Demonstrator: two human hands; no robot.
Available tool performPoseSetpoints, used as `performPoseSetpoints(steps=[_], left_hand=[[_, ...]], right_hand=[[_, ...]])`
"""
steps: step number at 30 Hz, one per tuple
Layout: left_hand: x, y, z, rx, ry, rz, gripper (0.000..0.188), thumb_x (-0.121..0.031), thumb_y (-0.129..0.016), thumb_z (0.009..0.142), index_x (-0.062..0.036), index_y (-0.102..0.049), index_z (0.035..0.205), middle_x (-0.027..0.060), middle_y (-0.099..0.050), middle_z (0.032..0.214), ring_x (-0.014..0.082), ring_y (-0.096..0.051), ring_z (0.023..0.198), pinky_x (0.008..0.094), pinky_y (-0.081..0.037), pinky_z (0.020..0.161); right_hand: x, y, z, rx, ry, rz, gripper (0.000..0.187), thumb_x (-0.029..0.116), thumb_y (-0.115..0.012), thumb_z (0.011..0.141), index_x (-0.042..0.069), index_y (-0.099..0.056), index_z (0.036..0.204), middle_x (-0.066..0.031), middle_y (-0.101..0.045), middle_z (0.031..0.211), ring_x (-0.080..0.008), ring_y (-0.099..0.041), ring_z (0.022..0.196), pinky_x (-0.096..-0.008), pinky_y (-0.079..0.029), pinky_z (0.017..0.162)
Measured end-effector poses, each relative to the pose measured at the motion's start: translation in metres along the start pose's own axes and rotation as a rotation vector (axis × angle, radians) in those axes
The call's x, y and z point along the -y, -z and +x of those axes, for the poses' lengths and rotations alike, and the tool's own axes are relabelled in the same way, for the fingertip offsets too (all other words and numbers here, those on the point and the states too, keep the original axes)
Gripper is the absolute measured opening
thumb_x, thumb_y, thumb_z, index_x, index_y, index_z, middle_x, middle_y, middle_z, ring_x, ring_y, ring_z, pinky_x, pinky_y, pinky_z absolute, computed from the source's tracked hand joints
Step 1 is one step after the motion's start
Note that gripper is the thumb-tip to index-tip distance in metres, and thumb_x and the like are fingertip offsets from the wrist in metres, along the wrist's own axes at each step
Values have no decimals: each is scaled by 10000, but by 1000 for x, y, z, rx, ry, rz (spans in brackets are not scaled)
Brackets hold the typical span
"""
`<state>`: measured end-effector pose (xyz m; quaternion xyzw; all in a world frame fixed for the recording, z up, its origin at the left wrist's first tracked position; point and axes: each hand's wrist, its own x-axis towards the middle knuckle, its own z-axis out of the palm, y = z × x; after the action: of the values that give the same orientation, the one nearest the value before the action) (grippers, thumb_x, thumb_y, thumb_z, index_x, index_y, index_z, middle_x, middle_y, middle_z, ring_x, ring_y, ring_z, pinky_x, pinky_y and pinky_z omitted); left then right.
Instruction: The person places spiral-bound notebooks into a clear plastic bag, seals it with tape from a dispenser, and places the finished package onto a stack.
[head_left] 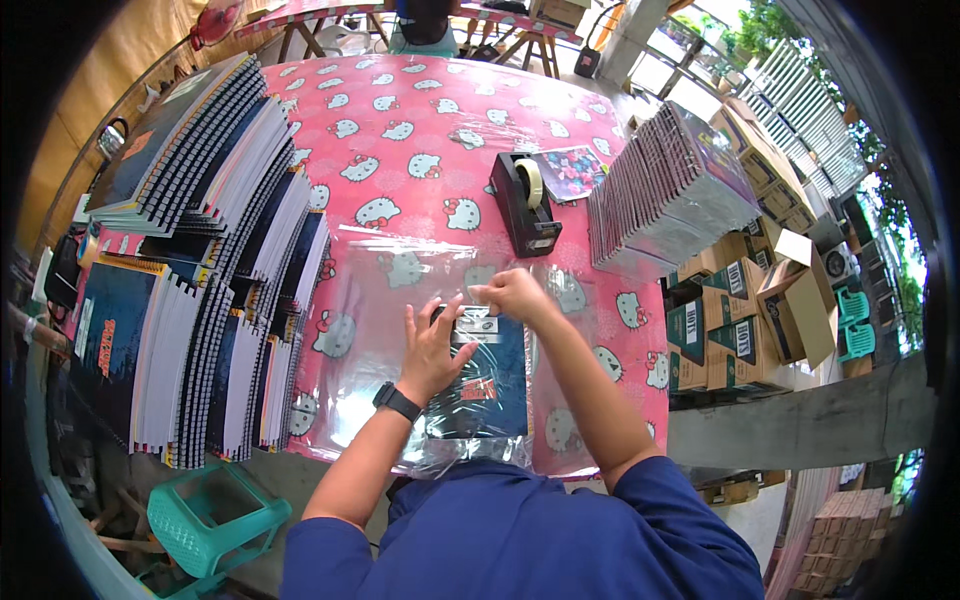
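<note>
A dark blue notebook [500,375] with a pale label near its top edge lies in front of me on clear plastic film [375,375]. The film spreads past the notebook on its left and far sides. My left hand [432,350] rests on the notebook's upper left part, fingers spread, a black watch on its wrist. Close to its fingertips, at the notebook's far edge, my right hand [515,297] is closed in a pinch. What the pinch holds is too small to make out.
Tall stacks of spiral notebooks [140,350] stand on the left. A black tape dispenser [525,215] sits beyond my right hand, beside a floral-printed sheet [572,172]. A stack of wrapped books [665,195] stands farther right. Cartons [720,325] and a green stool [215,515] flank the pink table [400,95].
</note>
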<state>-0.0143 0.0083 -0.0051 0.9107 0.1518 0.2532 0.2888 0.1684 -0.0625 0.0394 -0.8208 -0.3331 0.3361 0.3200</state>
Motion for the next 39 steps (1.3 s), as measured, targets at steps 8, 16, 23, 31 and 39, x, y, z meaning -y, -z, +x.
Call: performPoseSetpoints(steps=[8,16,23,31,39], left_hand=[[-6,2,0,49,65,451,655,-510,-542,808,-125,-415,1322,55,-380,1334,326,-208,1313,641,9,1023],[11,-1,-81,-46,668,-525,585,-405,-475,902,39,-420,1279,226,-504,1140,355,-465,1094,376,-339,968],[-19,79,-55,65,624,-1248,437,-176,-511,863,-11,-479,1266,112,-528,1078,189,-482,1065,313,-350,958],[-11,57,13,-12,225,-965,900,-91,-839,559,-33,-290,1270,118,-503,1130,207,-528,1031,332,-458,879],[-34,85,10,87,166,-998,869,-118,-840,574,-41,-335,1277,114,-499,1161,192,-499,1075,336,-416,932]], right_hand=[[-26,9,-46,-123,-97,-712,689,661,-704,559,13,-673,789,-176,-655,856,-308,-639,808,-401,-506,701],[-90,-43,-156,-127,-75,429,493,313,-668,815,-35,-545,1142,-113,-656,847,-127,-606,796,-291,-486,674],[-54,25,-158,-11,63,708,646,174,-687,775,-10,-385,1316,-114,-591,1045,-163,-547,996,-290,-434,863],[-1,0,-104,-144,571,730,890,121,-811,619,45,-271,1323,-77,-443,1219,-183,-425,1152,-347,-374,959],[-17,18,-117,-107,514,405,811,219,-803,634,72,-330,1276,-91,-431,1216,-212,-448,1086,-321,-362,950]])
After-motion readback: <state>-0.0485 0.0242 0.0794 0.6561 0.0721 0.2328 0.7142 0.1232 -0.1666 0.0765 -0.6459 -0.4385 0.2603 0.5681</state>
